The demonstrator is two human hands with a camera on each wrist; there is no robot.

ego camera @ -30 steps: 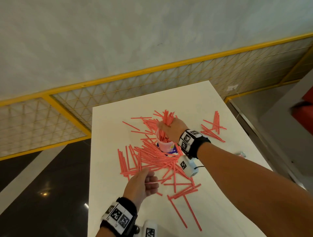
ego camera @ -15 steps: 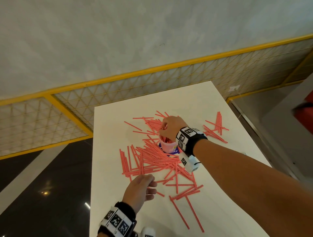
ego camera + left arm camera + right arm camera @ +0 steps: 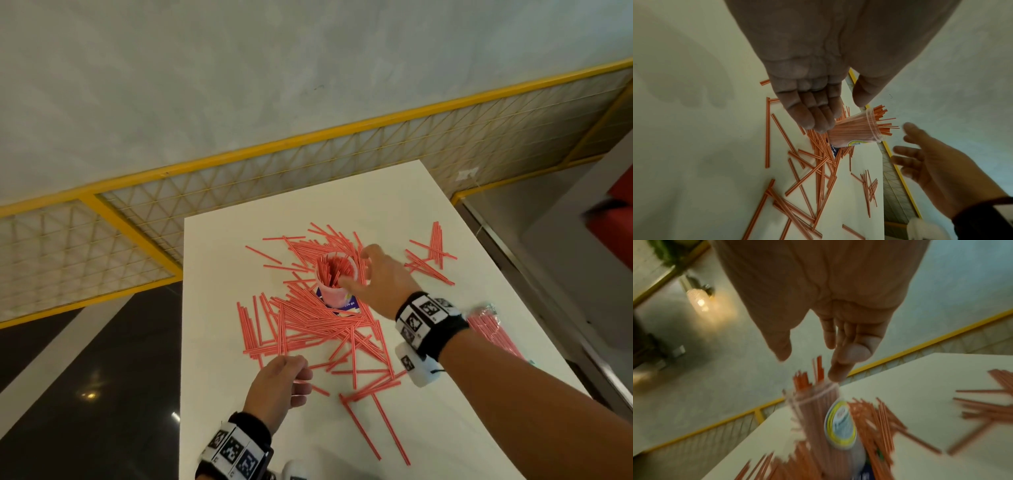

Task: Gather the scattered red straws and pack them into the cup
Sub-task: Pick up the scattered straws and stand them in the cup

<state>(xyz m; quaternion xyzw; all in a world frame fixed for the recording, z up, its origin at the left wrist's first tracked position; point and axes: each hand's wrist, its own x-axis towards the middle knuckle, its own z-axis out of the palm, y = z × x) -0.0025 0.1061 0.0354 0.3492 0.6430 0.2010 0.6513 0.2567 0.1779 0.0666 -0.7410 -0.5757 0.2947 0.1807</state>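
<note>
A clear plastic cup (image 3: pixel 334 279) stands upright mid-table, packed with red straws that stick out above its rim. Many more red straws (image 3: pixel 308 320) lie scattered around it on the white table (image 3: pixel 445 428). My right hand (image 3: pixel 356 269) hovers just right of the cup's rim, fingers spread, holding nothing. The right wrist view, blurred, shows that right hand (image 3: pixel 809 365) just above the cup (image 3: pixel 818 410). My left hand (image 3: pixel 301 375) hangs over the pile's near edge, fingers loosely curled. The left wrist view shows this left hand (image 3: pixel 838 113) empty, with the cup (image 3: pixel 855 131) beyond.
A smaller group of straws (image 3: pixel 431 255) lies at the far right, and a few long ones (image 3: pixel 376 419) near me. A wrapped bundle of straws (image 3: pixel 489 325) sits at the table's right edge. A blue card (image 3: pixel 347 305) lies under the cup. A yellow-framed mesh railing (image 3: pixel 239 178) runs behind.
My right hand pushed a bunch of straws down into the cup, let go, and drew off to the right with fingers spread. The left hand stayed at the pile's near edge.
</note>
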